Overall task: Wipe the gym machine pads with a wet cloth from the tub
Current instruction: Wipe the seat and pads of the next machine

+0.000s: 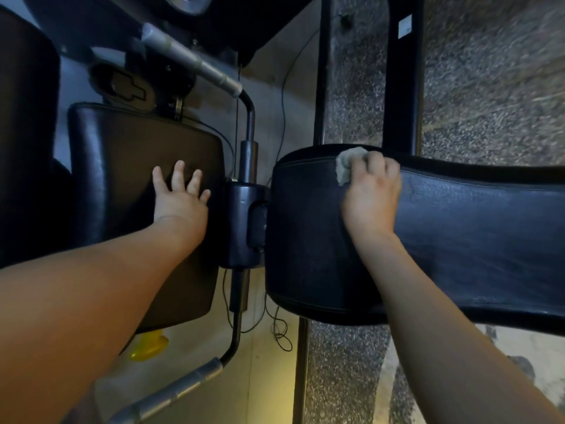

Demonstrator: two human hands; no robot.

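- The long black bench pad [458, 246] is leather-like vinyl with a fine grain, a soft sheen and pale stitched seams along its edges.
- The smaller dark brown seat pad [122, 166] looks smoother and is glossy along its rounded left edge.
- The small grey-beige wad of cloth [347, 166] is fuzzy and matt.
- The silver handle bar [189, 59] is bare metal with a dull brushed shine.
- The bent black tube [249, 117] is smooth painted metal, slightly glossy.
- The speckled grey floor [489, 87] looks rough and granular.
- The yellow rounded object [149, 344] looks like shiny plastic.
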